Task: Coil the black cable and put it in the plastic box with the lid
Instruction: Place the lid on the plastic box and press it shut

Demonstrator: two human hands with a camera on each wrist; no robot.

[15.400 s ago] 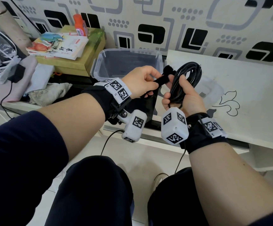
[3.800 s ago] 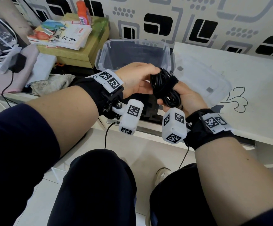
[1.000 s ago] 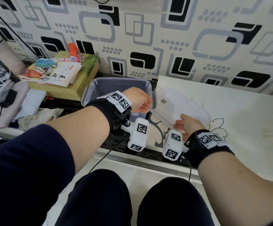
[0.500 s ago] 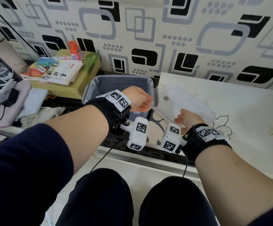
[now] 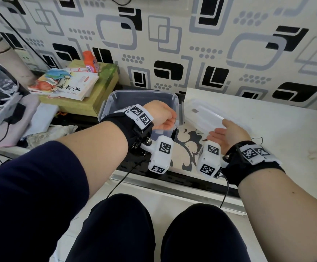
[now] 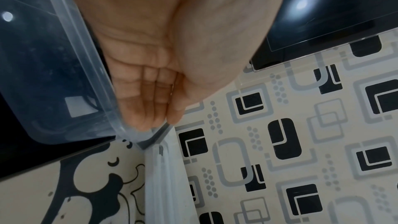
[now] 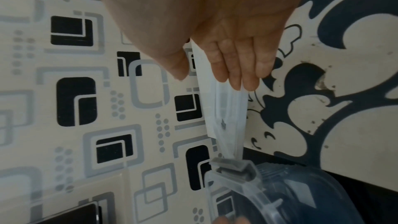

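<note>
The clear plastic box (image 5: 140,92) stands open on the dark surface at the white table's left end. My left hand (image 5: 161,118) lies with straight fingers (image 6: 148,108) against the box's right rim (image 6: 92,67), near its grey corner latch. My right hand (image 5: 227,131) pinches the clear lid (image 5: 201,112) between thumb and fingers. The lid is tilted up on edge beside the box (image 7: 269,193), and in the right wrist view the lid (image 7: 226,117) runs from that hand (image 7: 206,77) down to the latch. The black cable does not show plainly; my left wrist covers the box's near part.
A stack of books (image 5: 68,86) with an orange bottle (image 5: 90,61) sits left of the box. Cloths and a charger (image 5: 15,114) lie further left. The white table (image 5: 267,129) stretches right, against the patterned wall (image 5: 172,35). My knees are below the table edge.
The coiled cable held in both hands a few seconds ago is out of them. Over the last second my right hand has raised the lid and tilted it towards the box; the left hand stays at the rim.
</note>
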